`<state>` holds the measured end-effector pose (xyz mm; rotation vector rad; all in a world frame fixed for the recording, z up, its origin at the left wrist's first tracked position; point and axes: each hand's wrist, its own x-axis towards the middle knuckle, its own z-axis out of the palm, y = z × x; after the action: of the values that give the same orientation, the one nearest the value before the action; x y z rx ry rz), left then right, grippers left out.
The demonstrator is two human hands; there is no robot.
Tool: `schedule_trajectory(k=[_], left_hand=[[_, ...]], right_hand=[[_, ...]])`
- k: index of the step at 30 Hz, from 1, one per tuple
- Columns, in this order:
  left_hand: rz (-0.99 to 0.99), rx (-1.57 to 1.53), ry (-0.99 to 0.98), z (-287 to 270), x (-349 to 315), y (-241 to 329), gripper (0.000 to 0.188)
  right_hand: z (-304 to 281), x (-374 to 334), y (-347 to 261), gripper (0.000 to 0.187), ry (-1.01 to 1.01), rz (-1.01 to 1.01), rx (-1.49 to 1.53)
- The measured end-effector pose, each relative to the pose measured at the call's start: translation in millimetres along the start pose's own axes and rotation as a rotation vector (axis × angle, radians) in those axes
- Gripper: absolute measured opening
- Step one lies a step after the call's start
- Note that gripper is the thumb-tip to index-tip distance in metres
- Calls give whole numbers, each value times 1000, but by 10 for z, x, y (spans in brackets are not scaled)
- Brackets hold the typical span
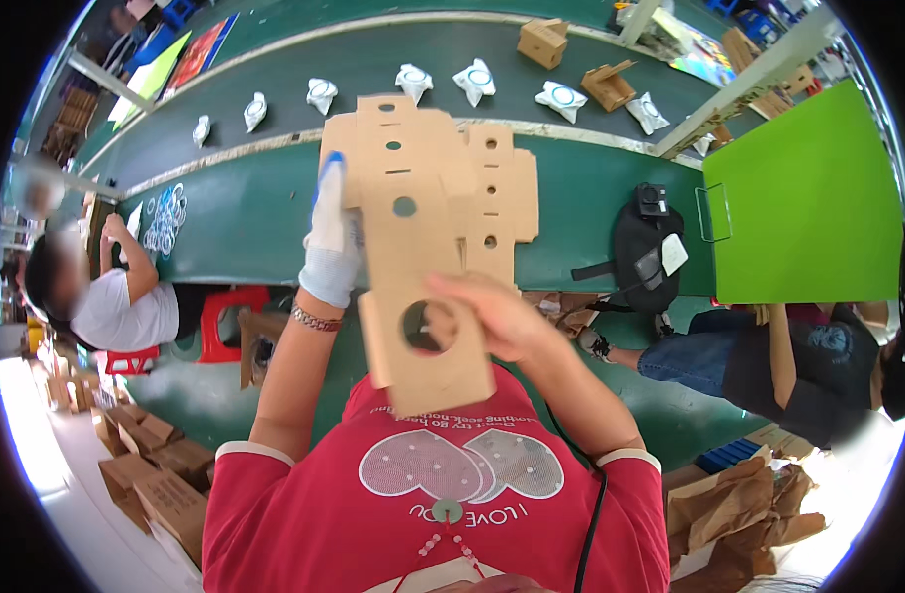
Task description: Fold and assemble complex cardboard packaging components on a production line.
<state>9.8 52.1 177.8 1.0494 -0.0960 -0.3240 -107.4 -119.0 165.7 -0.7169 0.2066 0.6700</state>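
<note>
A flat brown cardboard box blank (413,257), with round holes, slots and side flaps, is held up in front of my chest, one end reaching over the green table. My left hand (331,237), in a white glove with blue fingertips, grips its left edge; some of those fingers are hidden behind the card. Bare, my right hand (492,314) has closed on the right edge near the large round hole, and part of a hand shows through that hole. Another cardboard blank (502,193) lies on the table, partly covered by the held one.
Across the table, several white wrapped pieces (474,81) and small cardboard boxes (542,43) sit on a dark conveyor (275,74). A black bag (650,252) and a green panel (803,198) are at right. People sit on both sides; cartons (161,494) lie lower left.
</note>
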Motion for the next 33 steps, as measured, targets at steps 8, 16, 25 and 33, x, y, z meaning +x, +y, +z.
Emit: schedule_trajectory(k=[8,16,25,33], left_hand=[[-91,715,-311,-707,145,-523,30],[154,664,-457,-332,-144,-307,58],[-99,519,-317,-334,-8,-572,27],[-115,274,-34,-85,237,-794,49]], right_hand=[[-729,436,-277,58,128,-493,363],[-619,469,-50,81,420,-671,-4],[-468,595,290,28,617,-571,-443],[-390,686,217,40,847,-719,-94]])
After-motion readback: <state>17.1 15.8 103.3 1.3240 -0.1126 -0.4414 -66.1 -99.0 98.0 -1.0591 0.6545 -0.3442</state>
